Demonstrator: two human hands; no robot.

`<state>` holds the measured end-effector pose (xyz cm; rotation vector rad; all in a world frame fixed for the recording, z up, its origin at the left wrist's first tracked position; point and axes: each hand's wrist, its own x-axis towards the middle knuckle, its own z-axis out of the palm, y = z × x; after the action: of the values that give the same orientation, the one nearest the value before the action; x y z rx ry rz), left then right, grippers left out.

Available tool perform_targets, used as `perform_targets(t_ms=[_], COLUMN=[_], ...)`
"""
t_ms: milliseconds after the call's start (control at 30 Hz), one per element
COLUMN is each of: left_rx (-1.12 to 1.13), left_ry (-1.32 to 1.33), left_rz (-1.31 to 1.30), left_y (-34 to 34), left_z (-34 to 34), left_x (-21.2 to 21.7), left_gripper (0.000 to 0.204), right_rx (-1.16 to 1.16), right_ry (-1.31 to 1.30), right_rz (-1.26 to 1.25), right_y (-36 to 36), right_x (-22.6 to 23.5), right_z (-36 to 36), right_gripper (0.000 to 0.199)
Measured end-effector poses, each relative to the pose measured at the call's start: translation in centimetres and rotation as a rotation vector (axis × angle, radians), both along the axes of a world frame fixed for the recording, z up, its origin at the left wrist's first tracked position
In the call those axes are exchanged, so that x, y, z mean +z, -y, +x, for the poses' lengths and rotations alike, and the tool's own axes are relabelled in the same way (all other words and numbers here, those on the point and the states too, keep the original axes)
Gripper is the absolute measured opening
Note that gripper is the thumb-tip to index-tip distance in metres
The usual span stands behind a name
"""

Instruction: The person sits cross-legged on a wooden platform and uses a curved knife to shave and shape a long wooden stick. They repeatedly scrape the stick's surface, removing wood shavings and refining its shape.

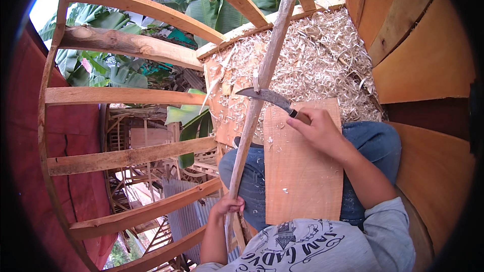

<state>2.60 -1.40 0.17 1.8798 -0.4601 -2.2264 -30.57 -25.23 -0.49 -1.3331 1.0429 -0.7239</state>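
Note:
A long, pale wooden pole point(250, 122) slants upright across the middle, from beside my left thigh up past the top edge. My left hand point(228, 205) is wrapped round its lower part. In my right hand point(320, 130), a curved knife point(270, 96) is gripped by its short wooden handle, thumb along the near side. The dark blade lies across the pole, its tip pointing left, and a small curl of wood point(255, 80) stands up at the blade. On my lap rests a flat wooden board point(303, 171) with a few chips on it.
Wood shavings point(322, 65) heap over the floor ahead. Open slatted railing point(133, 157) runs along the left, with banana leaves point(201, 2) beyond it and corrugated sheets point(184, 229) lower down. Wooden panels point(428, 55) wall the right side. Red sheeting point(60, 146) hangs far left.

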Motion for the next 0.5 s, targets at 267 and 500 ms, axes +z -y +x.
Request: perform_targets(t_ms=[267,500], left_rx=[-0.058,-0.023], left_ry=[-0.055,-0.079], left_rz=[-0.017,0.006], left_y=[0.2,0.1], left_z=[0.4,0.5], left_x=[-0.5,-0.4], left_gripper=[0.036,0.035], right_rx=[-0.054,0.130], right_ry=[-0.040,-0.240], right_rz=[-0.160,-0.330], right_y=[-0.9,-1.9], right_x=[-1.0,-1.0], right_z=[1.0,1.1], right_gripper=[0.035,0.038])
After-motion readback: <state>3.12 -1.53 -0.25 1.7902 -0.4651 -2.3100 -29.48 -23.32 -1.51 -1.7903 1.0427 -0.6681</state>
